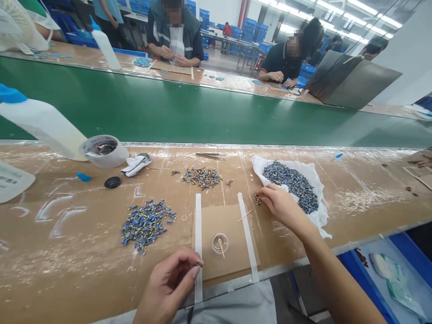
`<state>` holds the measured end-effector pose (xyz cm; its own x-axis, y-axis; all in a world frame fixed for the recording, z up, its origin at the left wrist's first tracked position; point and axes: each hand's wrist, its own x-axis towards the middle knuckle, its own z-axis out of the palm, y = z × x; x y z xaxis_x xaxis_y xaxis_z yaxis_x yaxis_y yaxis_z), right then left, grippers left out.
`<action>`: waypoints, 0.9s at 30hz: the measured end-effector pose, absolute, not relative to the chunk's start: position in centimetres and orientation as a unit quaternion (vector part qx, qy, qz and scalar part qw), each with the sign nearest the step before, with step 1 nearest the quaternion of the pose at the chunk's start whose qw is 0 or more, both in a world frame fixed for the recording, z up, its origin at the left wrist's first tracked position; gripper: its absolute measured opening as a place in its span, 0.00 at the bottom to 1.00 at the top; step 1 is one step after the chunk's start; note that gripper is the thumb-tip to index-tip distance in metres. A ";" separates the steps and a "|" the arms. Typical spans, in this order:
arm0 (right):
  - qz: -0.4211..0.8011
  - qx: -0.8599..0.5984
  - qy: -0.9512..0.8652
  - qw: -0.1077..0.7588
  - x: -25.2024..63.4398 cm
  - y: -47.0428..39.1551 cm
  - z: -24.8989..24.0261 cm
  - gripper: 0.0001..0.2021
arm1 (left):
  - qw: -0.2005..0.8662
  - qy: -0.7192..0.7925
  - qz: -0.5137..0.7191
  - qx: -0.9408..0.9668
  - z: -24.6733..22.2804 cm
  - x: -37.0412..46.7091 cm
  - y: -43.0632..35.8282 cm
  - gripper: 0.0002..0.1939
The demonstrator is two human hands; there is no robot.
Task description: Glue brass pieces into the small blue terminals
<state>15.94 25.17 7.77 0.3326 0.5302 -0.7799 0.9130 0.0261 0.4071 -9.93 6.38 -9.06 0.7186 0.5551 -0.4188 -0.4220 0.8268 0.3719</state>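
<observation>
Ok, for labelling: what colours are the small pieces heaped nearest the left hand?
Those small pieces are blue and yellow; head view.

From my remote end I make this out as a factory assembly floor: a long green belt point(216, 117) runs between brown-topped benches point(77, 283), tiny blue parts point(146, 225) lie heaped nearby, workers point(283, 58) bend over handwork opposite, blue crates point(249, 32) stand stacked behind, and strip lights point(362, 6) line the ceiling.
</observation>
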 end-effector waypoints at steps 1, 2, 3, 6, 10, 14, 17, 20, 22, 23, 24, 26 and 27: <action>-0.204 0.668 0.542 0.468 16.3 24.7 8.3 0.12 | 0.916 0.258 0.274 0.138 -9.0 -9.9 6.5 0.10; -0.207 0.669 0.544 0.462 16.6 24.4 8.7 0.12 | 0.915 0.266 0.276 0.128 -8.8 -9.9 6.7 0.09; -0.210 0.672 0.548 0.452 16.8 24.0 9.0 0.12 | 0.914 0.282 0.275 0.101 -8.5 -9.9 7.0 0.09; -0.218 0.686 0.552 0.420 16.9 23.1 8.9 0.09 | 0.903 0.345 0.255 -0.003 -7.1 -10.0 8.1 0.13; -0.208 0.701 0.537 0.421 16.5 22.5 8.0 0.09 | 0.899 0.363 0.240 -0.041 -5.9 -10.0 8.8 0.16; -0.191 0.696 0.513 0.464 15.9 22.7 7.5 0.07 | 0.898 0.372 0.232 -0.046 -6.1 -10.6 8.9 0.18; -0.175 0.662 0.498 0.532 15.2 23.3 7.2 0.07 | 0.882 0.400 0.245 -0.035 -7.3 -11.5 10.0 0.17; -0.136 0.611 0.491 0.606 14.3 23.7 6.6 0.09 | 0.875 0.397 0.279 0.005 -9.4 -12.2 12.3 0.13; -0.113 0.583 0.496 0.634 14.0 23.7 6.1 0.12 | 0.883 0.335 0.323 0.054 -11.0 -12.3 14.3 0.10; -0.107 0.572 0.500 0.641 13.9 23.6 5.8 0.14 | 0.886 0.313 0.337 0.067 -11.6 -12.3 15.3 0.08; -0.105 0.563 0.506 0.646 14.0 23.6 5.5 0.16 | 0.888 0.293 0.347 0.072 -12.2 -12.2 16.4 0.08; -0.102 0.552 0.516 0.647 14.1 23.3 5.1 0.18 | 0.892 0.259 0.364 0.067 -12.8 -11.8 18.5 0.07; -0.100 0.552 0.518 0.645 14.2 23.1 5.0 0.18 | 0.892 0.248 0.372 0.065 -13.0 -11.5 19.4 0.07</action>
